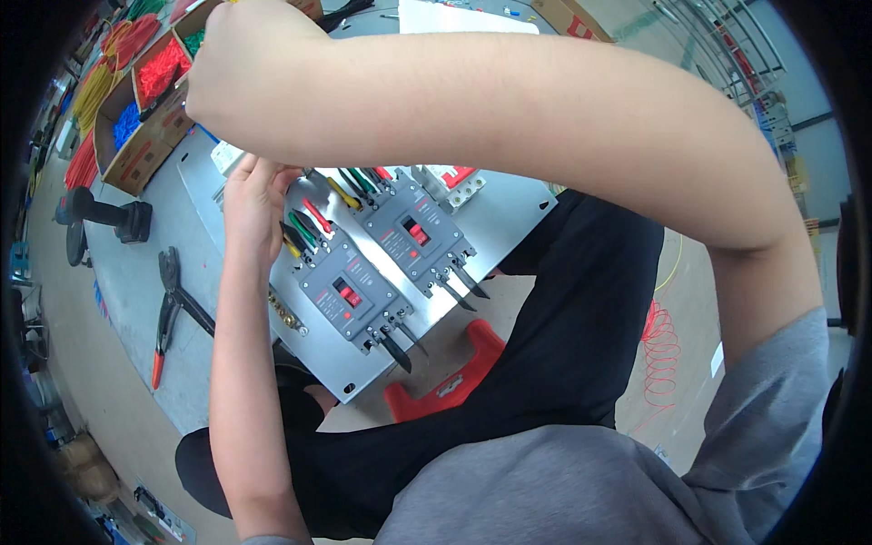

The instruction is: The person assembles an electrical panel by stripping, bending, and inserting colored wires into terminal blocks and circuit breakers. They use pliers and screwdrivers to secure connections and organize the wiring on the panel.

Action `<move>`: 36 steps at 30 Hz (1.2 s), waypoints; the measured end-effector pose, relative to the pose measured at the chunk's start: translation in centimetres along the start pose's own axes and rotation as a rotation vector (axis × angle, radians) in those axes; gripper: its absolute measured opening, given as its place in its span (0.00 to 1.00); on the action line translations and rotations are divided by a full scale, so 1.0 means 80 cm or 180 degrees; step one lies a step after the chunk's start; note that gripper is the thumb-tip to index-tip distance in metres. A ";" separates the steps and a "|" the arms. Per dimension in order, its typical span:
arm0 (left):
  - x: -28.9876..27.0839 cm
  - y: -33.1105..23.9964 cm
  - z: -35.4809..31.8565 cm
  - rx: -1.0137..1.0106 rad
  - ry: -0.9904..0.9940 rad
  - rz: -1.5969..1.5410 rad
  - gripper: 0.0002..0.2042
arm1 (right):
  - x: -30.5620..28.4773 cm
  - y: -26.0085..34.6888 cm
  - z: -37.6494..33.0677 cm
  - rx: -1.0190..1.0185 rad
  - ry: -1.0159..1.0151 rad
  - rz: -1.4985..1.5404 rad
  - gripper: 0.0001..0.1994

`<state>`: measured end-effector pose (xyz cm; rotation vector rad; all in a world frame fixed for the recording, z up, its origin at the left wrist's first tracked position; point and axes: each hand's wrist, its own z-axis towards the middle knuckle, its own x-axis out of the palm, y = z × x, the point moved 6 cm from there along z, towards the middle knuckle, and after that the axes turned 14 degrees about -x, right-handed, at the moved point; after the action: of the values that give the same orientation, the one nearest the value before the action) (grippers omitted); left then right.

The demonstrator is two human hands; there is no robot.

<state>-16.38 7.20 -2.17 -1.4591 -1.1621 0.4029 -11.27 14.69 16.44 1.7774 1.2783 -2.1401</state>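
My right arm sweeps across the top of the view, and my right hand (241, 68) is curled closed near the upper edge. Whatever it grips is hidden behind the hand. Below it, my left hand (257, 202) has its fingers pinched together beside the coloured wires; what lies between them cannot be made out. Two grey circuit breakers with red toggles, one nearer (348, 289) and one farther right (415, 232), sit on a metal mounting plate (345, 368). Red, green, yellow and black wire ends (313, 218) rise from their far sides. My right forearm hides part of the plate.
A smaller white breaker with a red part (451, 184) sits behind. Left on the grey table lie crimping pliers (170, 300) and a cordless driver (113, 218). Cardboard boxes (150, 150) hold red, blue and green small parts. A red handle-shaped piece (445, 386) is below the plate.
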 end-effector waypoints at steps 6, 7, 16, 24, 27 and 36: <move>-0.041 0.019 0.003 -0.0168 -0.0320 0.0181 0.15 | 0.003 -0.060 -0.060 0.0837 -0.0345 -0.0011 0.17; -0.030 0.017 0.001 -0.0159 -0.0399 0.0137 0.16 | 0.016 -0.087 -0.089 0.1136 -0.0193 0.0208 0.16; -0.019 0.023 0.004 -0.0034 -0.0467 0.0526 0.14 | 0.281 -0.249 -0.338 0.4289 -0.0426 0.3594 0.42; -0.009 0.028 0.011 0.0242 -0.0805 0.1053 0.15 | 0.441 -0.201 -0.256 0.3865 -0.0780 0.3444 0.30; -0.027 0.020 -0.001 0.0223 -0.0879 0.1046 0.15 | 0.399 -0.216 -0.221 0.3444 -0.1207 0.2942 0.24; -0.022 0.017 -0.004 -0.0044 -0.0746 0.0695 0.15 | 0.369 -0.130 -0.337 0.2602 0.2626 0.5094 0.16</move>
<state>-16.38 5.81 -3.93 -1.5877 -1.1934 0.7342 -5.47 51.00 -2.32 2.4677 -1.1213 -0.8596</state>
